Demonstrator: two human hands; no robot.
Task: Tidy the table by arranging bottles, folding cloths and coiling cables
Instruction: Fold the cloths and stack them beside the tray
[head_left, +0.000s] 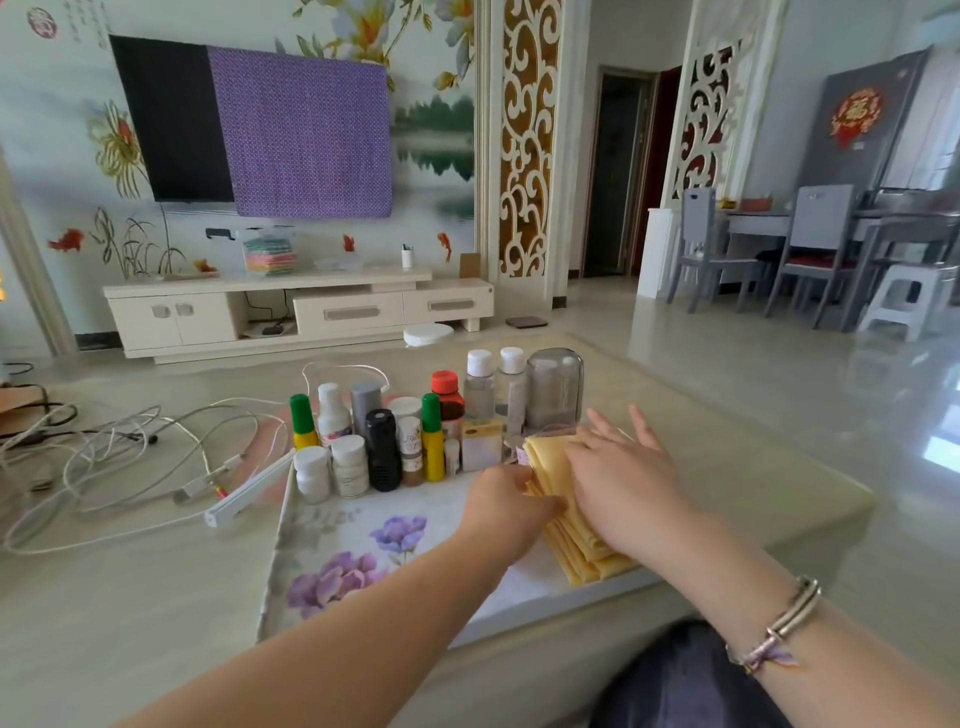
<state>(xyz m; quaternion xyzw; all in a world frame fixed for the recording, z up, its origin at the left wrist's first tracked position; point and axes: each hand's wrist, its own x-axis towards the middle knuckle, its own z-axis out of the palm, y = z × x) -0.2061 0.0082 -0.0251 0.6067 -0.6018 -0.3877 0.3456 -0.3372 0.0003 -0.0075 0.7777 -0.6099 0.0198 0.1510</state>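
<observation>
A folded yellow cloth (576, 551) lies on the floral mat (363, 551) at the table's near right. My right hand (623, 478) lies flat on top of the cloth with fingers straight. My left hand (506, 501) holds the cloth's left edge, fingers curled at the fold. Several bottles (384, 447) stand grouped upright at the far side of the mat. Tangled white cables (130, 467) sprawl over the table's left part.
A white bar-shaped plug strip (249, 491) lies between the cables and the bottles. A clear domed container (555, 387) stands behind the cloth. The table's right edge (810, 467) is close by. A TV cabinet (296, 306) stands beyond.
</observation>
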